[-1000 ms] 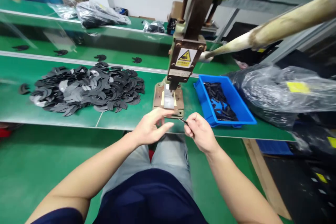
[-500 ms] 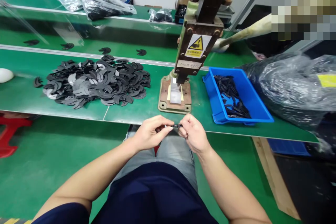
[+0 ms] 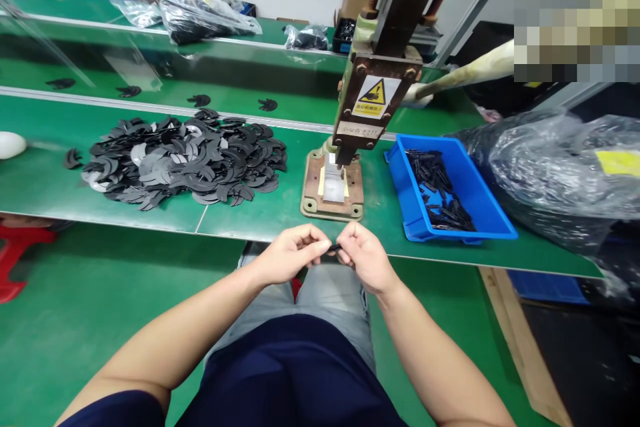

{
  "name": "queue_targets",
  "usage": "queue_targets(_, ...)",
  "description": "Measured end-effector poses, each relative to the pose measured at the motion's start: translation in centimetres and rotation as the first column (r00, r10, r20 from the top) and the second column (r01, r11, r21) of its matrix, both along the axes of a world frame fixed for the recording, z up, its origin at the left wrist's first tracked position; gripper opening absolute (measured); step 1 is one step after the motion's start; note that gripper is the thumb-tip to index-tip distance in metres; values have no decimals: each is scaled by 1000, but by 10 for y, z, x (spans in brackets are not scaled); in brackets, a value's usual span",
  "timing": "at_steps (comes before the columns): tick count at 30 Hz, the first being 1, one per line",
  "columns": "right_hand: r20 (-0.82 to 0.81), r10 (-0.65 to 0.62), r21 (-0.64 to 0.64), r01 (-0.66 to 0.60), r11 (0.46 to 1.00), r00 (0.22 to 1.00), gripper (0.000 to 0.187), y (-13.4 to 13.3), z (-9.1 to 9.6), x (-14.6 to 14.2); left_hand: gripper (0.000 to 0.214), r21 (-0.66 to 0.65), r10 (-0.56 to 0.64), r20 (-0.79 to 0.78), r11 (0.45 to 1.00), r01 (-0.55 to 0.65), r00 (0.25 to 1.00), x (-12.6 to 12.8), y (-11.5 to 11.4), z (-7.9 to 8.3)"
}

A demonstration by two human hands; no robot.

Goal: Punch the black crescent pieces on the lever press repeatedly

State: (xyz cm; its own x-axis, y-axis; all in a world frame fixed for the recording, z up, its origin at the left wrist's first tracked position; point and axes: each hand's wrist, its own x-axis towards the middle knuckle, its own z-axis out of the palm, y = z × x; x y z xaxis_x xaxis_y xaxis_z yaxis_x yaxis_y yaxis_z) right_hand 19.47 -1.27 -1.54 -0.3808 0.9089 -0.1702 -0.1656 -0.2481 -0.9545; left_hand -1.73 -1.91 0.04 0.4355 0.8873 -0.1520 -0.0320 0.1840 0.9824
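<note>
Between my two hands is a small black part (image 3: 334, 248), mostly covered by the fingers. My left hand (image 3: 295, 252) pinches its left end between thumb and fingers, while my right hand (image 3: 364, 255) closes around the other end. Both hands are in front of the table's near edge, above my lap. Just beyond them stands a hand press (image 3: 370, 103), its ram over a base plate (image 3: 313, 190) that bears a pale metal piece (image 3: 334, 188). To the right, a blue bin (image 3: 493, 203) holds several slim black parts (image 3: 440, 193).
A heap of dark curved pieces (image 3: 185, 160) covers the green table's left part. Several similar pieces lie along the belt (image 3: 300, 117) behind. The press's long handle (image 3: 465, 73) reaches right, above a large plastic bag (image 3: 545, 160). A white round object (image 3: 11, 145) sits far left.
Both hands have shifted slightly down in the view, and the black part is now tilted and more covered by fingers. The camera view has moved a little; the rest stays in place.
</note>
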Motion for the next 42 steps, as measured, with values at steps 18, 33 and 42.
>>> queue_targets(18, -377, -429, 740, 546, 394, 821, 42, 123, 184, 81, 31, 383, 342, -22, 871, -308, 939, 0, 152, -28)
queue_targets(33, -337, -435, 908, 411, 85, 835, 29, 97, 166, 31, 21, 771, 284, -487, 585, 253, 826, 0, 174, -22)
queue_targets(42, -375, -539, 916, 390, -92, 754, 32, 101, 91, 39, 23, 763, 306, -491, 603, 233, 815, -5, 156, -5)
